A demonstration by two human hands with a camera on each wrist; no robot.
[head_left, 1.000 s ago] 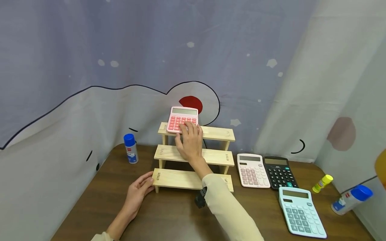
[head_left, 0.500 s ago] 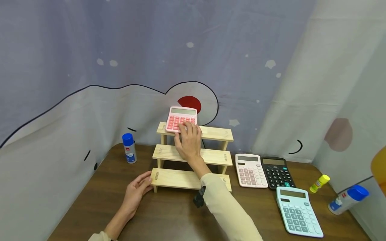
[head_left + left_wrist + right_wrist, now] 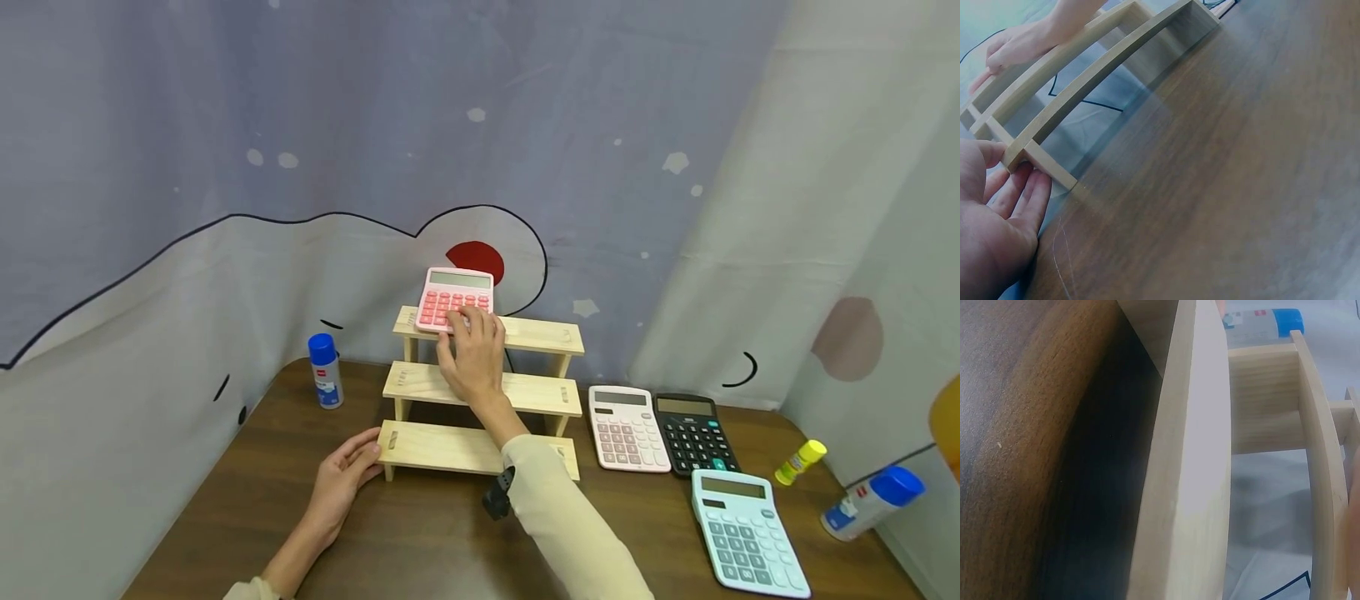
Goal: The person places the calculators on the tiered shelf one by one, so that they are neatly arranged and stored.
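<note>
A three-tier wooden display stand (image 3: 442,447) stands on the table. On its top tier, toward the left, is a pink calculator (image 3: 456,292) with coral keys, screen end away from me. My right hand (image 3: 474,354) reaches over the lower tiers and grips the calculator's near edge, fingers over the lower keys and thumb at the edge. The grip's underside is hidden. At the bottom tier's left end my left hand (image 3: 339,479) pinches the board; the left wrist view shows the thumb above and fingers (image 3: 1032,197) under the corner. In the right wrist view the right hand is mostly cut off.
Right of the stand lie a pale pink calculator (image 3: 628,429), a black calculator (image 3: 693,433) and a light blue calculator (image 3: 750,533). Near them are a yellow glue stick (image 3: 801,462) and a blue-capped bottle (image 3: 872,504). Another blue-capped bottle (image 3: 326,372) stands left. A printed curtain (image 3: 337,150) hangs behind.
</note>
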